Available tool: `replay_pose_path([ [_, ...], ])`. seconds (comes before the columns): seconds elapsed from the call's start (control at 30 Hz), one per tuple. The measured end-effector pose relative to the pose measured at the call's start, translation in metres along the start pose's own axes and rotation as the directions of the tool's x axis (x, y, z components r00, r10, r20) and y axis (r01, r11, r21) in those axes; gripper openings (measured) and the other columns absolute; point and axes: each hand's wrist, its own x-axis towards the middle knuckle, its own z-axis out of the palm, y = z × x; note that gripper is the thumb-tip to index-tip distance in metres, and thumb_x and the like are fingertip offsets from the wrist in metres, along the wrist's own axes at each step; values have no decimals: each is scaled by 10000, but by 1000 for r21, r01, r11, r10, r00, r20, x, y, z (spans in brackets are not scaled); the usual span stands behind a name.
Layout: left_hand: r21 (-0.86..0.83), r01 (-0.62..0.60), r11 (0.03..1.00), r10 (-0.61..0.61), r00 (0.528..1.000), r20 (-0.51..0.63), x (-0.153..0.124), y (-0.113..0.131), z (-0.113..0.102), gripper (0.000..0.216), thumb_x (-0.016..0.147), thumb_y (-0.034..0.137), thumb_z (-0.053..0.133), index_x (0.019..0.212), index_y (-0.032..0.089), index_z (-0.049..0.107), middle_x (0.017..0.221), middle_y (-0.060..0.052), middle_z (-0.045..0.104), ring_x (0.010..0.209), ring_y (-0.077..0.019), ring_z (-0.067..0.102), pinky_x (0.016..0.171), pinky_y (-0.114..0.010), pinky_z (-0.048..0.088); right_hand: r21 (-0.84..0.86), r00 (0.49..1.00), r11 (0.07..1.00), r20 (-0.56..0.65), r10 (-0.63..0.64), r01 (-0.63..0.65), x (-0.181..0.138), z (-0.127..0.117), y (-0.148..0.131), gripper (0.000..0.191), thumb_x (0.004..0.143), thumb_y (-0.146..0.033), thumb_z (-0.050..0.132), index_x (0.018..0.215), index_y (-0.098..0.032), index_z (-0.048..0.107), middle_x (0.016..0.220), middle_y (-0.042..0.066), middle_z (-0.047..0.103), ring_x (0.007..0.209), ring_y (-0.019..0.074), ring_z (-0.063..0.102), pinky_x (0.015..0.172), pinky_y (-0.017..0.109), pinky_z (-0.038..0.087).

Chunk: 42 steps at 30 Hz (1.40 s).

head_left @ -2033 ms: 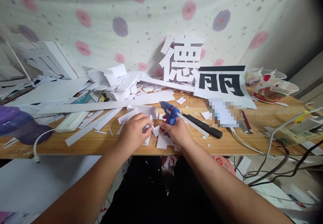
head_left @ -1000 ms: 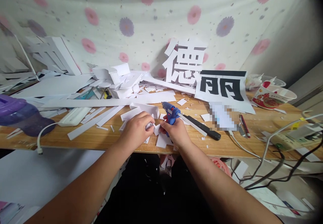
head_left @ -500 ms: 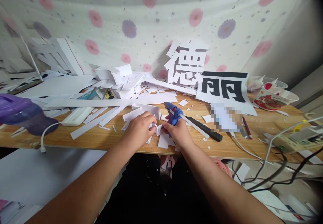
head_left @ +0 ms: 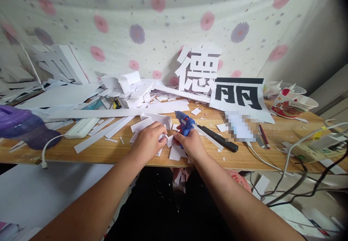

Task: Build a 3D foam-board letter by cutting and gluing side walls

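My left hand (head_left: 150, 138) is closed on a small white foam-board piece (head_left: 169, 140) low over the table's front. In my right hand (head_left: 191, 143) is a blue hot glue gun (head_left: 185, 122), its nozzle pointing up and left and a white glue stick (head_left: 208, 136) coming out of its back. My right fingertips lie close against the small piece; whether they press it I cannot tell. Just behind my left hand stands a folded white board shape (head_left: 156, 117). Loose white scraps (head_left: 176, 152) lie under both hands.
A black-handled cutter (head_left: 220, 139) lies right of the glue gun. Behind it are a printed character sheet (head_left: 268, 114) and a white cut-out character (head_left: 199, 69). A purple bottle (head_left: 29, 128) and power bank (head_left: 83, 128) stand left; a paper bowl (head_left: 295, 105) and cables (head_left: 288, 157) are right.
The view has shifted slightly. Both hands keep nearly the same pose, with the small white piece and the glue gun still held.
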Motion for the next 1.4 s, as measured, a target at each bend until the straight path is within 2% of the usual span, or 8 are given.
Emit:
replay_pose_path([
  [0.23, 6, -8, 1000, 8, 1000, -7, 0, -3, 1, 122, 746, 90, 595, 791, 204, 601, 870, 3, 597, 825, -175, 596, 728, -278, 430, 66, 1000, 998, 20, 0, -1, -1, -2, -1, 320, 635, -336, 693, 881, -200, 538, 559, -41, 621, 503, 150, 576, 570, 295, 475],
  [0.47, 9, -6, 1000, 6, 1000, -6, 1, -1, 1, 112, 741, 88, 602, 769, 197, 594, 851, 4, 592, 813, -171, 595, 720, -275, 434, 25, 1000, 1000, -5, 16, -16, 2, 0, 3, 277, 620, -287, 705, 847, -211, 567, 578, -26, 633, 528, 165, 589, 577, 303, 469],
  [0.9, 18, -2, 1000, 2, 1000, -7, 1, 2, 1, 108, 738, 94, 578, 752, 201, 579, 833, 6, 577, 784, -163, 578, 719, -268, 430, -22, 1000, 1000, 9, 18, -18, 3, -1, 4, 268, 637, -332, 675, 849, -209, 567, 549, -54, 601, 544, 165, 585, 609, 307, 458],
  [1.4, 20, -7, 1000, 7, 1000, -29, 0, 4, 2, 97, 739, 102, 570, 753, 198, 577, 847, -4, 590, 781, -165, 593, 718, -271, 453, -1, 999, 1000, 19, -26, 26, 3, -1, 7, 214, 649, -295, 676, 807, -224, 551, 561, -69, 569, 546, 148, 554, 582, 288, 448],
])
